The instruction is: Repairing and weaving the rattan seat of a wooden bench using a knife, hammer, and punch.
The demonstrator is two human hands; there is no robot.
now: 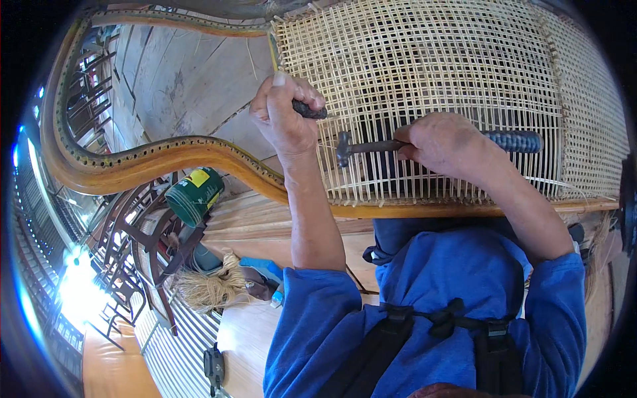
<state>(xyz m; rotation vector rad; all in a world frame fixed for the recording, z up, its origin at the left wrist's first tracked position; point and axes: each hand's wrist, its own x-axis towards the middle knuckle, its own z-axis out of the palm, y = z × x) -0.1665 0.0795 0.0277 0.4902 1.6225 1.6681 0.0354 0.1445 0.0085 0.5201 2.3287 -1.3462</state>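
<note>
Cane [424, 66] looks mostly woven, near edge seemingly unfinished; left hand [286, 113] clenches dark tool [310, 109] at cane's left, right hand [448, 144] grasps hammer [381, 146] over it

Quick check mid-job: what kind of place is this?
Likely a furniture-caning workshop: a woven cane panel spans part of a curved wooden frame, the right hand holds a hammer, and pale strands lie bundled.

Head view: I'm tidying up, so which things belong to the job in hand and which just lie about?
In use: hammer (right hand); dark handle (left hand); woven panel; curved wooden frame.
Apparently lying about: green tub; black pouch.
</note>
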